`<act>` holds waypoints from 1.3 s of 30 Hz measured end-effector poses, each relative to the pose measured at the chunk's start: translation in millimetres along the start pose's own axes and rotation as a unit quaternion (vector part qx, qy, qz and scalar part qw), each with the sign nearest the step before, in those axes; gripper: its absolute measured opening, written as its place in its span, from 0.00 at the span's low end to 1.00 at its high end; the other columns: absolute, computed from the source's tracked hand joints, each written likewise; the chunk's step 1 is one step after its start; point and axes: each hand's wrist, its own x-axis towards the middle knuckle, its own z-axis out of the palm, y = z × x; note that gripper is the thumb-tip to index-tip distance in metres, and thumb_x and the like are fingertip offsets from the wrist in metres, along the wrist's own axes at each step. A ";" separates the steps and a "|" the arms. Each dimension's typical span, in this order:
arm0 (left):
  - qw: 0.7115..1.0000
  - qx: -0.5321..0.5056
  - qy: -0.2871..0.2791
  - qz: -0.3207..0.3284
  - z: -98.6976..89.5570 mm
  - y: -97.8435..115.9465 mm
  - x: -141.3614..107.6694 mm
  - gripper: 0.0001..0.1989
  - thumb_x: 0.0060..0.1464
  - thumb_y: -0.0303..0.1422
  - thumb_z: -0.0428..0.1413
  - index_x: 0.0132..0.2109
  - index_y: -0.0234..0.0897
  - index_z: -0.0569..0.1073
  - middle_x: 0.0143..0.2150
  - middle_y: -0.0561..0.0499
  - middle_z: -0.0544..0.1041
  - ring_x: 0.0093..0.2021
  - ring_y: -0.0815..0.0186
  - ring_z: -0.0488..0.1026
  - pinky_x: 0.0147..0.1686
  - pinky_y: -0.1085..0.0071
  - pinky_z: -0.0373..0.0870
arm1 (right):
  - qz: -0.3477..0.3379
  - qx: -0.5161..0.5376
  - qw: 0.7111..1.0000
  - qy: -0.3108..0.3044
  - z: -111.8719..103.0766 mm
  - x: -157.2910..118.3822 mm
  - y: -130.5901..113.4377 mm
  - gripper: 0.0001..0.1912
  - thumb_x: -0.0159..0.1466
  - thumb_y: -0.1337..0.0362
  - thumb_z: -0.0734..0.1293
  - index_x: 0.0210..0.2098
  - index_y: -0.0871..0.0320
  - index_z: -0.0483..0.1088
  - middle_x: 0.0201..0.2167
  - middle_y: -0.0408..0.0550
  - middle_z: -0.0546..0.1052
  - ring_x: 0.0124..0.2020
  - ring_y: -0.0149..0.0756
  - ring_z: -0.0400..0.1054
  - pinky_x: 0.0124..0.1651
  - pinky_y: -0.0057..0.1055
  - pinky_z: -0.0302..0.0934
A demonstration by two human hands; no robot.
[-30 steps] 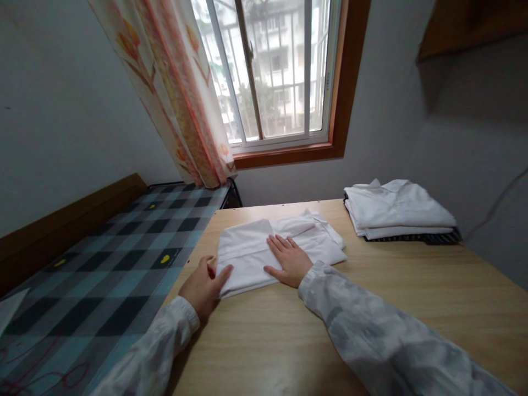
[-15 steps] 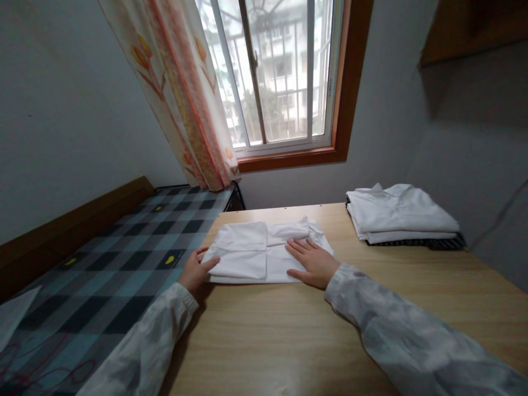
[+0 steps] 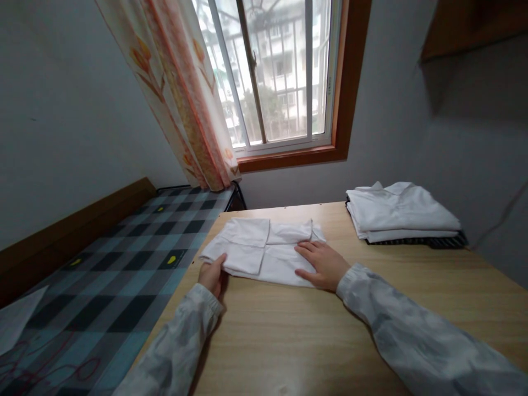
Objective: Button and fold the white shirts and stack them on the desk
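A folded white shirt (image 3: 243,247) lies on the wooden table in front of me, its left part doubled over in a squarish flap. My left hand (image 3: 213,273) grips its near left edge, thumb on top and the other fingers tucked underneath, mostly hidden. That corner looks slightly raised. On the right part of the shirt, my right hand (image 3: 322,265) rests palm down with its fingers stretched out, the thumb set apart.
At the table's (image 3: 264,335) far right sits a stack of folded white shirts (image 3: 404,209) on dark striped cloth (image 3: 429,241). A bed with a checked cover (image 3: 136,264) borders the table on the left. A curtain (image 3: 185,110) hangs beside the window.
My left hand has moved right and nearer along the shirt's edge and now grips it from below. The shirt has turned slightly, and my right hand has slid a little right.
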 end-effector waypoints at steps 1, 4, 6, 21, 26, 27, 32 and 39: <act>1.000 0.004 0.008 0.011 3.8 0.5 7.1 0.13 0.60 0.26 0.63 0.52 0.36 0.79 0.53 0.40 0.86 0.54 0.57 0.85 0.52 0.63 0.85 | -0.006 -0.001 1.000 0.001 -6.3 -0.3 -3.5 0.33 0.73 0.43 0.66 0.66 0.58 0.75 0.66 0.61 0.76 0.65 0.57 0.69 0.71 0.53 0.59; 0.999 0.013 0.023 0.022 16.1 7.1 31.5 0.16 0.58 0.24 0.62 0.54 0.35 0.79 0.53 0.40 0.86 0.54 0.56 0.85 0.54 0.61 0.83 | -0.029 0.019 0.999 -0.008 -23.2 -4.0 -8.3 0.23 0.75 0.46 0.64 0.55 0.56 0.81 0.51 0.57 0.83 0.53 0.51 0.76 0.62 0.48 0.65; 0.998 0.047 0.021 0.025 23.7 11.0 44.8 0.17 0.57 0.25 0.63 0.54 0.33 0.78 0.52 0.39 0.86 0.52 0.56 0.85 0.52 0.61 0.83 | -0.044 0.040 0.998 0.009 -29.3 -10.0 -3.3 0.19 0.75 0.51 0.65 0.52 0.56 0.81 0.48 0.56 0.82 0.50 0.49 0.76 0.59 0.46 0.66; 0.682 0.439 -0.347 0.472 -4.1 10.9 -7.8 0.36 0.62 0.47 0.64 0.73 0.44 0.69 0.77 0.38 0.66 0.76 0.45 0.65 0.77 0.46 0.59 | -0.106 0.060 0.993 -0.008 -28.2 -28.0 74.3 0.41 0.62 0.64 0.66 0.75 0.59 0.66 0.71 0.60 0.71 0.72 0.52 0.64 0.75 0.52 0.56; 0.597 0.468 -0.454 0.468 1.2 2.1 -15.4 0.43 0.64 0.48 0.61 0.81 0.48 0.58 0.81 0.41 0.59 0.81 0.44 0.55 0.79 0.39 0.46 | -0.115 0.057 0.992 -0.012 -47.0 -40.4 61.9 0.30 0.66 0.60 0.67 0.67 0.57 0.74 0.62 0.60 0.78 0.60 0.53 0.70 0.67 0.52 0.63; 0.589 0.470 -0.462 0.468 6.7 2.0 -12.8 0.43 0.65 0.46 0.60 0.81 0.48 0.57 0.82 0.42 0.58 0.81 0.45 0.54 0.80 0.39 0.45 | -0.114 0.058 0.992 -0.016 -50.5 -45.5 60.0 0.27 0.67 0.60 0.66 0.65 0.57 0.75 0.60 0.60 0.79 0.57 0.53 0.71 0.64 0.52 0.64; 0.547 0.468 -0.472 0.509 56.1 10.2 2.7 0.42 0.61 0.34 0.58 0.80 0.47 0.60 0.82 0.46 0.59 0.82 0.48 0.51 0.81 0.41 0.41 | -0.106 0.070 0.992 -0.019 -61.6 -69.5 51.2 0.21 0.63 0.66 0.62 0.52 0.56 0.80 0.44 0.57 0.80 0.46 0.50 0.73 0.52 0.47 0.67; 0.568 0.387 -0.459 0.563 90.7 5.9 17.3 0.28 0.65 0.30 0.55 0.71 0.43 0.72 0.73 0.43 0.74 0.72 0.53 0.71 0.73 0.50 0.67 | -0.124 0.028 0.992 -0.023 -64.4 -87.2 50.5 0.25 0.57 0.73 0.64 0.50 0.54 0.81 0.48 0.54 0.83 0.50 0.48 0.74 0.57 0.46 0.69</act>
